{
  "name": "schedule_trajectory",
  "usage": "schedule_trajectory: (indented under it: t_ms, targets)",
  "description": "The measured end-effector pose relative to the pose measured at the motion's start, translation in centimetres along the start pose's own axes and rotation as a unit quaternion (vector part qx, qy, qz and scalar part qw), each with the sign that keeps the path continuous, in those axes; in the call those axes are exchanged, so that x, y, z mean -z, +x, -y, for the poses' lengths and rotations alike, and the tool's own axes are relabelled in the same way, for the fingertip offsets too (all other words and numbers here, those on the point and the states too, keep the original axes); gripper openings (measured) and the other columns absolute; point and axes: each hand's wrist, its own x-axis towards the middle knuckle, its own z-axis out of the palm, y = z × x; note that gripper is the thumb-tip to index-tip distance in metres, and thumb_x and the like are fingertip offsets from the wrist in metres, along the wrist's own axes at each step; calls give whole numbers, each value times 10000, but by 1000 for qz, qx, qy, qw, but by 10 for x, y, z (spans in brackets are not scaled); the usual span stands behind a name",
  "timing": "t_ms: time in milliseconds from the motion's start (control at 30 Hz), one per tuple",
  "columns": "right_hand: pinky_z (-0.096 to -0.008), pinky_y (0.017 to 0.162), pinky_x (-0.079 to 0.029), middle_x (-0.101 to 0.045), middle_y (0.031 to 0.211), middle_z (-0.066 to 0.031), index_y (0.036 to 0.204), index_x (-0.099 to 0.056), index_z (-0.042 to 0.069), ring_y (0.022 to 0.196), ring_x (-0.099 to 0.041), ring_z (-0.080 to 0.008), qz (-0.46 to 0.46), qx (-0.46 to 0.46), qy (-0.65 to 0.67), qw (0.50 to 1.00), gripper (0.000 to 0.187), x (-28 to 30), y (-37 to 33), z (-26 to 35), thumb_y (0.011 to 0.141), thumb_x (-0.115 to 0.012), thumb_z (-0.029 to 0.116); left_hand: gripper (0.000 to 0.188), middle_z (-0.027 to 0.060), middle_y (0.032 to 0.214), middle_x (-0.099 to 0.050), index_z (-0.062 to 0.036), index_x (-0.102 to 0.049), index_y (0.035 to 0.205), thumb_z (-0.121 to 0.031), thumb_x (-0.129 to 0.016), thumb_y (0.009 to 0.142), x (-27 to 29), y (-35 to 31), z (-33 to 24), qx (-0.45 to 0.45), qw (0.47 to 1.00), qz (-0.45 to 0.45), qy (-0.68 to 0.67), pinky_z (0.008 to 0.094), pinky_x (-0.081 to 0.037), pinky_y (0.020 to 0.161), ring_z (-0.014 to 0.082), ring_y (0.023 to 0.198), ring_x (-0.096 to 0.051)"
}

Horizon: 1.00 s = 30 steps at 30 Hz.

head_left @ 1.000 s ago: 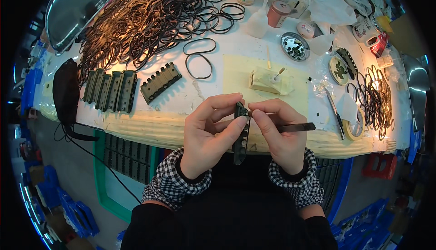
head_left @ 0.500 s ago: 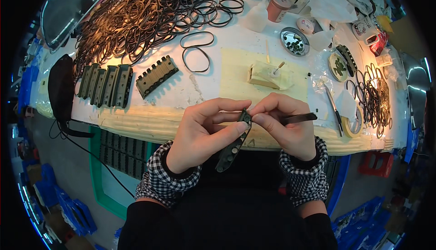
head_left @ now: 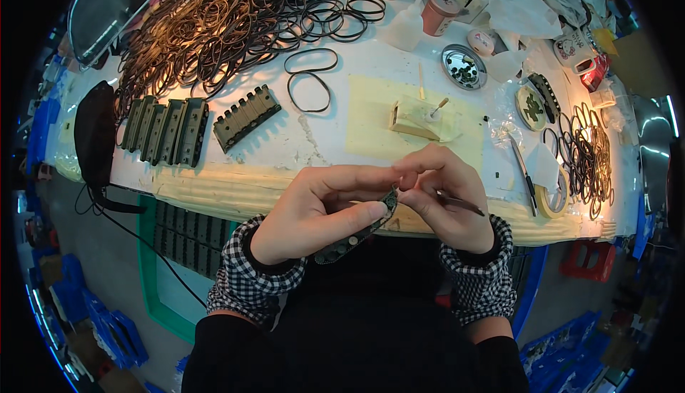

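My left hand is closed round a long dark green plastic part with round wheels along its side, thumb on top. The part slants from near my body up to my right hand. There, the right thumb and forefinger pinch at its far tip; whatever small piece may sit between them is hidden. Tucked across the right palm is a slim dark tool, perhaps tweezers, one end sticking out to the right. Both hands are above the table's padded front edge.
A heap of black rubber loops covers the back left. Several green hull-like parts stand in front of it. A yellow block with a stick, a metal dish, a pen-like knife and a tape roll lie rightward.
The wheeled part has tilted flatter, its near end swinging left. My right fingers have closed in over its far tip, and the dark tool now angles down to the right.
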Motion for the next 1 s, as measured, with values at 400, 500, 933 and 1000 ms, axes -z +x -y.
schedule_trajectory:
  t_ms: [400,500,933,1000]
  targets:
    - [-231,515,-393,-574,689,-19,1052,-637,61,538,-497,-106,77,-10,-109,991,251,8,1,2,823,-740,59,317,113,969,-693,21,-659,1071,-73,-766,787,4,-7,-19,-187,876,-31,443,319,-536,719,205,819,-681]
    - [-239,514,-409,-597,710,-36,1063,-635,60,532,-521,-116,58,15,-104,993,256,4,1,-1,827,-734,58,344,97,867,-683,-19,-708,1007,-53,-808,679,-6,-6,-5,-241,819,-123,507,316,-522,673,223,752,-659]
    - [-256,506,-440,-668,757,-54,1064,-633,58,537,-593,-144,45,42,-130,990,239,0,-2,3,839,-713,47,341,53,781,-653,-42,-709,936,-60,-789,605,-5,1,6,-348,761,-170,520,296,-447,576,195,646,-563]
    - [-256,496,-430,-665,746,-51,1059,-635,58,525,-583,-141,42,41,-127,990,235,-1,-2,5,838,-715,47,339,51,774,-652,-44,-709,931,-62,-790,602,-8,1,7,-354,756,-181,520,298,-447,574,194,643,-557]
